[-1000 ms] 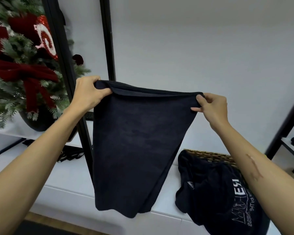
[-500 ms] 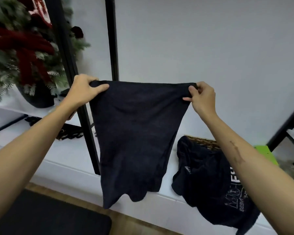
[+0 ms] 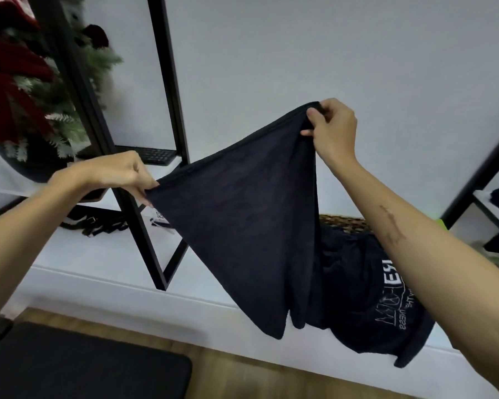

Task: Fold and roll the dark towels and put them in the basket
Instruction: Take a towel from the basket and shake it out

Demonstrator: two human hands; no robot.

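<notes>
Head view: a dark towel [image 3: 242, 226] hangs in the air between both hands, above the white desk [image 3: 104, 254]; it seems to be held by its top edge so that it drops free and can be doubled over before rolling; the edge slants, since the right hand [image 3: 332, 128] is raised well above the left hand [image 3: 110, 171], perhaps to bring one corner toward the other. The left grip is narrow, thumb and fingertips pinching the lower corner of the edge; the right grip is closed round the upper corner, fingers curled over the hem. The towel's tail hangs down in front of a second dark cloth with white lettering [image 3: 386, 298], which lies heaped on the desk and spills over its front; behind that heap a strip of the woven basket [image 3: 343, 221] shows, partly hidden; nothing rolled can be seen in it. I judge the fold barely begun, the roll not yet started.
</notes>
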